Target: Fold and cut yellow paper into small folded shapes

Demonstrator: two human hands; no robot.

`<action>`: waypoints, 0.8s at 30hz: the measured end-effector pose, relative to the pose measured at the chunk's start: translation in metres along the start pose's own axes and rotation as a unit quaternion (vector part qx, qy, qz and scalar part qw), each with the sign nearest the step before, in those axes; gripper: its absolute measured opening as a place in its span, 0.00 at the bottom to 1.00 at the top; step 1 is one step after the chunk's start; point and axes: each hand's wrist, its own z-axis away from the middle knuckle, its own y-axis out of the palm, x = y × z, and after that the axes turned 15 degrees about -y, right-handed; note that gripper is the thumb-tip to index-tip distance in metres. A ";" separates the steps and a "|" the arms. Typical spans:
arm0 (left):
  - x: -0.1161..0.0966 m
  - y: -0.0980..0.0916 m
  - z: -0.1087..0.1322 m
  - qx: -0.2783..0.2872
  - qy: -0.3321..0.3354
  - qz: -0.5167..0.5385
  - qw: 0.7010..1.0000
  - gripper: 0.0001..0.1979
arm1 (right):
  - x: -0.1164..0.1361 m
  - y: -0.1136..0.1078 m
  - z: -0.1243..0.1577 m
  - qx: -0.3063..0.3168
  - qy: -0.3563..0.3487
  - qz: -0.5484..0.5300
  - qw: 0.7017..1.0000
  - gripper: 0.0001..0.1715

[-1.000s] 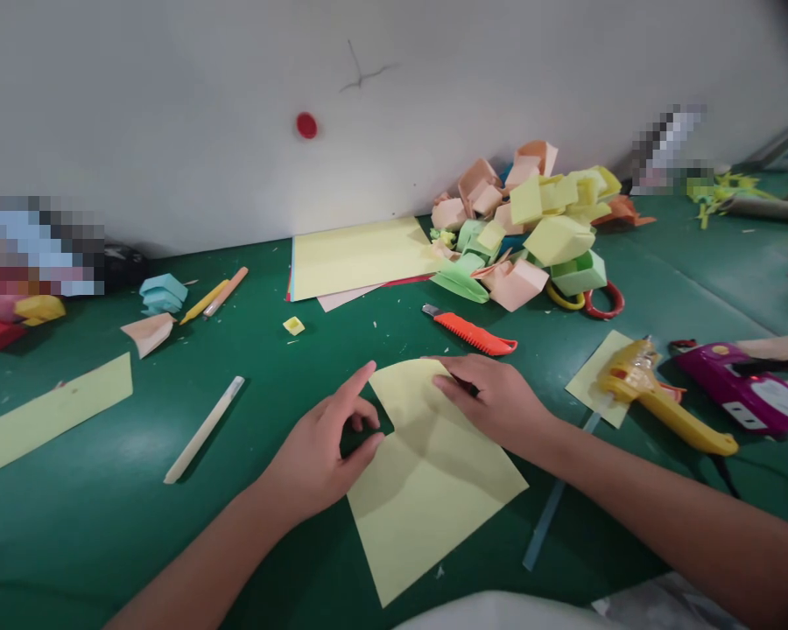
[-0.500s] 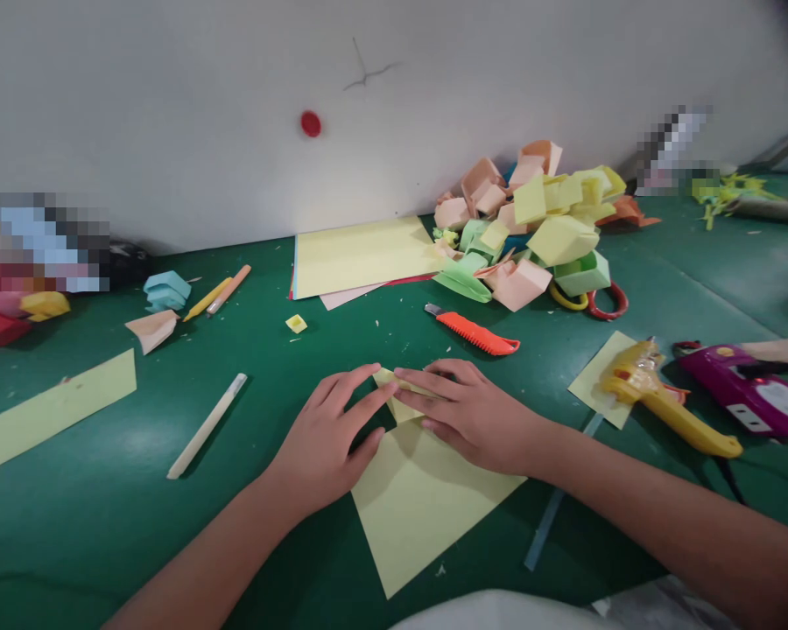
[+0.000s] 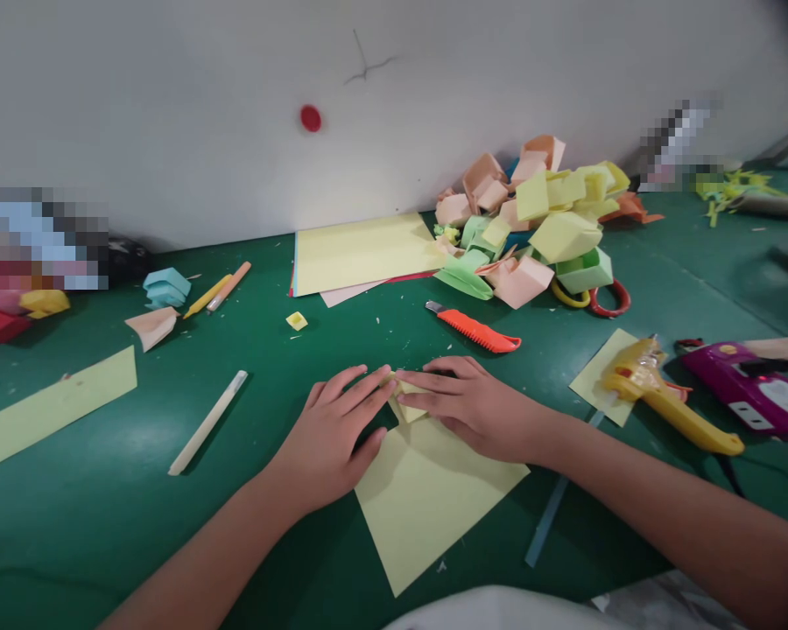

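Note:
A pale yellow sheet of paper lies flat on the green table, its far edge folded over in a narrow flap. My left hand rests at the flap's left end, fingertips touching the paper and fingers stretched out. Across the flap lies my right hand, fingers extended and flat, pressing on the fold. Part of the flap is hidden under the right fingers. Beyond the hands is an orange utility knife with a bit of blade showing.
Folded paper pieces are heaped at the back right, beside stacked sheets. A yellow glue gun and a purple device lie to the right. On the left are a pale stick and a paper strip.
My left fingers have shifted slightly along the folded edge, and the sheet has slid a little to the right. My right hand stays over the flap.

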 end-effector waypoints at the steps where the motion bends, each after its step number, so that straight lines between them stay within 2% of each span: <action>1: 0.000 0.000 0.000 0.002 -0.001 0.002 1.000 0.27 | -0.001 0.000 0.000 -0.001 0.000 0.000 1.000 0.34; 9: -0.002 -0.001 -0.001 -0.011 -0.014 0.022 1.000 0.28 | 0.001 -0.004 -0.001 0.008 0.003 -0.006 1.000 0.28; 15: -0.003 -0.002 -0.001 0.000 -0.017 0.010 1.000 0.26 | 0.003 -0.007 0.000 0.020 -0.012 -0.015 1.000 0.24; 24: -0.003 -0.002 0.000 -0.012 -0.009 0.023 1.000 0.24 | 0.003 -0.007 0.000 0.013 -0.016 -0.034 0.999 0.23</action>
